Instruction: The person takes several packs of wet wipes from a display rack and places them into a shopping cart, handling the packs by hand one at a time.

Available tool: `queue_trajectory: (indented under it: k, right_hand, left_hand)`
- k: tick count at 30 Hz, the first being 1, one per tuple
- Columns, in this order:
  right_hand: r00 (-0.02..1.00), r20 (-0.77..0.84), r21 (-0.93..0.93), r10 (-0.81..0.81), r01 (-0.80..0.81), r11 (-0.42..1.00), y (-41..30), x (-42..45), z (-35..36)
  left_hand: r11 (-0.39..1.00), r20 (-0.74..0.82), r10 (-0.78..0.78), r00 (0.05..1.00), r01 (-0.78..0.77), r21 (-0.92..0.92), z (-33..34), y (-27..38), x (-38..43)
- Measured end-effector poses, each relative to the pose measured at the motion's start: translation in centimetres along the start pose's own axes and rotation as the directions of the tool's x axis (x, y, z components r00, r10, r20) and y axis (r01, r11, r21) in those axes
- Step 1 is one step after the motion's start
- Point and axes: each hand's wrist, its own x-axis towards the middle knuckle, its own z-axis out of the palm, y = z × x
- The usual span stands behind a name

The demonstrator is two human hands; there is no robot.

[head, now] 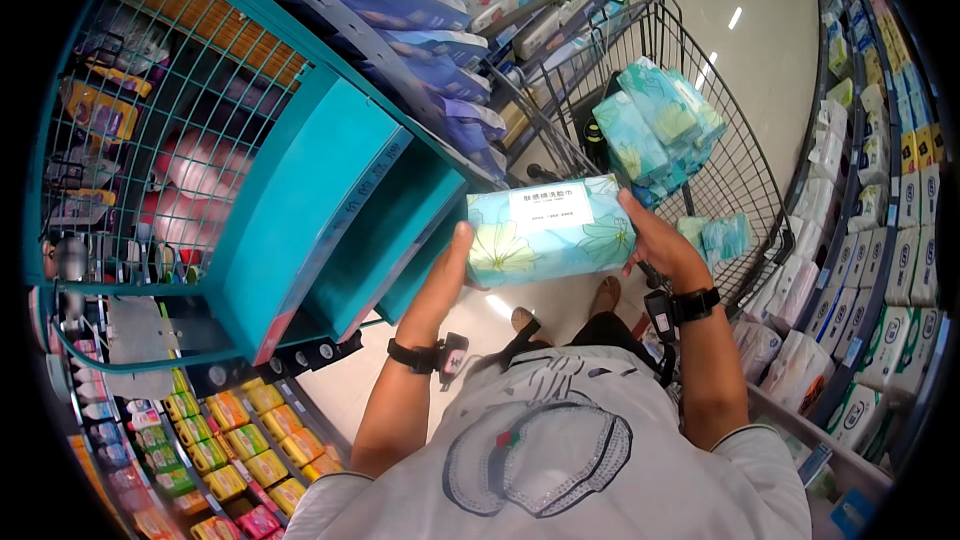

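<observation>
Between my two hands is a soft pack of face towels (544,240), pale blue-green with a leaf print and a white label that bears writing. My left hand (454,255) grips its left end, the thumb on the near corner. At the right end, my right hand (658,231) holds the other side, fingers partly hidden behind the pack. A wire shopping cart (739,82) stands beyond it on the right. Several matching packs (660,124) are heaped inside that cart, and a few more (716,238) lie lower down near its front corner.
A teal display rack (300,187) with stepped shelves and a wire mesh side stands close on my left. Purple bags (442,52) fill the shelf behind it. Tissue packs (847,270) line the right-hand shelving. Yellow packs (247,442) sit at lower left, and tiled floor (765,15) runs between.
</observation>
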Motion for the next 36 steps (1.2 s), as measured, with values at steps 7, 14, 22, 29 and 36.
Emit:
queue_trajectory:
  k: [7, 14, 22, 29, 36]
  right_hand:
    - [0.987, -0.116, -0.049, 0.114, -0.120, 0.992, 2.0, 0.8, 0.1]
    - [0.987, -0.108, 0.001, 0.117, -0.118, 0.993, 4.2, 1.0, -0.3]
    - [0.996, -0.077, 0.060, 0.035, -0.030, 0.998, 8.0, 1.2, -0.9]
    - [0.985, -0.157, 0.145, 0.076, -0.053, 0.988, 9.8, 2.2, -0.3]
    - [0.973, -0.159, 0.060, 0.167, -0.159, 0.985, 11.9, 4.5, -0.3]
  left_hand:
    - [0.997, 0.041, -0.081, 0.996, 0.081, 0.008, -0.4, -0.8, 1.4]
    - [0.992, 0.074, -0.113, 0.991, 0.108, 0.069, -0.4, -2.3, 2.6]
    - [0.995, 0.041, -0.098, 0.994, 0.098, 0.013, 0.3, -5.5, 3.4]
    - [0.996, -0.017, -0.084, 0.996, 0.084, -0.016, 0.6, -9.2, 4.7]
    - [0.973, 0.025, -0.217, 0.976, 0.218, -0.081, 1.4, -14.3, 6.1]
